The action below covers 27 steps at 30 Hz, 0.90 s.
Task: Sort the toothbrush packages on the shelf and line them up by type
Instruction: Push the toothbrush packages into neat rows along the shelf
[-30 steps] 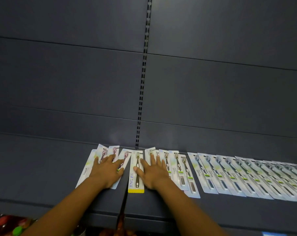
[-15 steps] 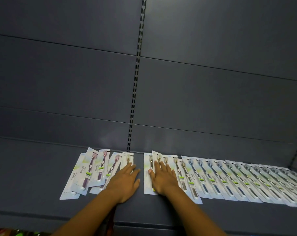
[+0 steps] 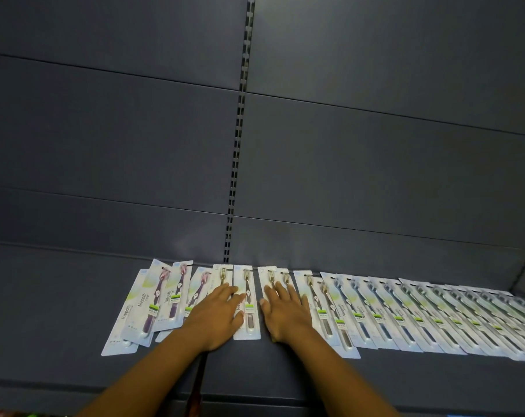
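Packs are long white blister cards, "Niepoth" print, green label mid-card, all flat on the dark shelf point(image 3: 74, 311) in one overlapping row. Purple-brush packs point(image 3: 157, 302) sit at 9 o'clock of the hands, skewed and fanned; brown/gold packs point(image 3: 315, 308) around centre; blue packs point(image 3: 405, 320) run off toward 3 o'clock, neatly shingled. Slotted upright point(image 3: 240, 130) at 12 o'clock, panelled back wall behind it. Left hand point(image 3: 216, 320) flat, fingers spread, palm down on cards, fingertips touching one gold pack point(image 3: 247, 305). Right hand point(image 3: 285, 314) likewise flat and spread on the next cards. Neither grips anything. Narrow bare gap between the hands.
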Each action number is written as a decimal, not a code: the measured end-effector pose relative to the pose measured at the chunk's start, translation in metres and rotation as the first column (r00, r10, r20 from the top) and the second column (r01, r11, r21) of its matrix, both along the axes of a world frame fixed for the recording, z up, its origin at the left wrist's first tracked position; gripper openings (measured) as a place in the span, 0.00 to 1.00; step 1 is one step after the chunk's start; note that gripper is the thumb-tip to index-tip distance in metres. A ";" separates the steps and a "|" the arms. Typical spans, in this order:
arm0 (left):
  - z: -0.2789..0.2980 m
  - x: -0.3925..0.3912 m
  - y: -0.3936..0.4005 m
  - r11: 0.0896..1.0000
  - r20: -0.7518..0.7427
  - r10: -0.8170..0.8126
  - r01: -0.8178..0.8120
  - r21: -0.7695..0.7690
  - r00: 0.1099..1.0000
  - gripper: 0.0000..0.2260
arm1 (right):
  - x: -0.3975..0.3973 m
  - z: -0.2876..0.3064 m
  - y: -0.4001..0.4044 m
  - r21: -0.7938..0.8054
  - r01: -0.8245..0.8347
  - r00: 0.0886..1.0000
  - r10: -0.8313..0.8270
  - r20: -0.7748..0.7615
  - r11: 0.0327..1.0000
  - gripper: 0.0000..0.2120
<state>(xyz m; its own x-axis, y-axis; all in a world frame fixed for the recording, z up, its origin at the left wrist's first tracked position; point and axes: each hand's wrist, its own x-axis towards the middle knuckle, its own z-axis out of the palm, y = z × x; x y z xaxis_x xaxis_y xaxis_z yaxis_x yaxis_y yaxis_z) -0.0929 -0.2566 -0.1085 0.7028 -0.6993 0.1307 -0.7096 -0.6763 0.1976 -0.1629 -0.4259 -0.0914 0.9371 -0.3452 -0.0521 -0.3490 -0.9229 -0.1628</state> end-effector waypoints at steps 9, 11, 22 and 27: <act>0.005 -0.008 -0.012 0.987 -0.103 -0.024 0.007 -0.163 0.994 0.22 | -0.010 0.019 -0.027 0.149 -0.065 0.961 0.021 0.274 0.987 0.23; 0.008 -0.010 -0.013 0.986 -0.112 -0.024 0.005 -0.165 0.993 0.24 | -0.022 0.016 -0.053 0.018 0.004 0.976 -0.008 0.218 1.000 0.25; 0.003 -0.013 -0.014 0.998 -0.014 -0.040 0.040 -0.046 0.999 0.33 | -0.015 0.001 -0.043 0.133 0.035 0.998 -0.042 0.053 0.991 0.32; 0.008 -0.012 -0.017 0.999 -0.023 -0.015 0.015 -0.035 1.000 0.27 | -0.028 0.002 -0.064 0.148 0.039 0.983 -0.064 0.173 0.988 0.33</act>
<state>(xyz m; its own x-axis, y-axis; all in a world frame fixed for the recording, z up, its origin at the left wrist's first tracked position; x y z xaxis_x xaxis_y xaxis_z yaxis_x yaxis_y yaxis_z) -0.1047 -0.2739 -0.1008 0.6954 -0.7051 0.1386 -0.7146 -0.6580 0.2377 -0.1909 -0.4900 -0.0896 0.9171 -0.3940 0.0600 -0.3493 -0.8671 -0.3552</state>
